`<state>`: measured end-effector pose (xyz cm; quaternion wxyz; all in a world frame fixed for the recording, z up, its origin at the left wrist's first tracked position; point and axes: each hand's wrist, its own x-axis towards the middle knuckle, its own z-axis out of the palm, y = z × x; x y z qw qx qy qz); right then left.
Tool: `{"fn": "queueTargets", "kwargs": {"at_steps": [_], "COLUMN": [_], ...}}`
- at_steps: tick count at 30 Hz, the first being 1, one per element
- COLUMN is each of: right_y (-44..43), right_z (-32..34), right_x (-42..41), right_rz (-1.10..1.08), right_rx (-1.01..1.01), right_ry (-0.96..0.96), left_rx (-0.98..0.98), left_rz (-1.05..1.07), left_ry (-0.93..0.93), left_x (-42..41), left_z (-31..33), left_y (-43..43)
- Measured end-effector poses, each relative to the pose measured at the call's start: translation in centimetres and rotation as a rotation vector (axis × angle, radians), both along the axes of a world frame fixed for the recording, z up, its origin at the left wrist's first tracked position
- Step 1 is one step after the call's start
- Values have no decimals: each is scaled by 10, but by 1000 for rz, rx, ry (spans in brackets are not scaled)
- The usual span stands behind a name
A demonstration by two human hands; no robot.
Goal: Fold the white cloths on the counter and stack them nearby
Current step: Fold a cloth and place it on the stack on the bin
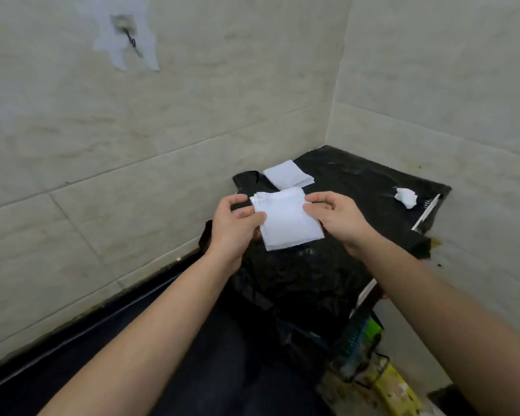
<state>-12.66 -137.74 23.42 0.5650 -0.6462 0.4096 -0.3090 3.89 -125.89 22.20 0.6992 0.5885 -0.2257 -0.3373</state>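
A folded white cloth [288,223] is held just above the black-covered counter [357,187]. My left hand [233,226] pinches its left edge and my right hand [336,219] pinches its right edge near the top corner. Behind it, close to the left wall, lies a small stack of folded white cloths [288,174]. A crumpled white cloth [406,197] rests at the counter's far right side.
Tiled walls close the corner on the left and right. Black plastic sheet [297,283] drapes over the counter's front. A white strip [427,213] marks the counter's right edge. Coloured items [370,337] sit below at lower right. A hook [131,40] hangs on the wall.
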Motion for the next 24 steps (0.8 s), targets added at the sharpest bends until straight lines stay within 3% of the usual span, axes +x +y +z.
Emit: {"fn": "queueTargets", "kwargs": {"at_steps": [4,10,20,24], "right_y": [-103,-222,-313,-315], "right_z": [-16,-21,-64,-86], "right_x": [14,55,114,113], "right_rz": [127,274,368,425], "right_rx": [9,-50,-269,-531], "right_ry": [61,129,217,386], "left_rx": [91,197,324,496], "left_rz": [155,293,440,415], "left_ry": [115,64,-57,-259], "left_x": [-3,16,53,53], "left_z": [-11,-15,-48,-65], "left_y": [-86,-186,-273,-277]}}
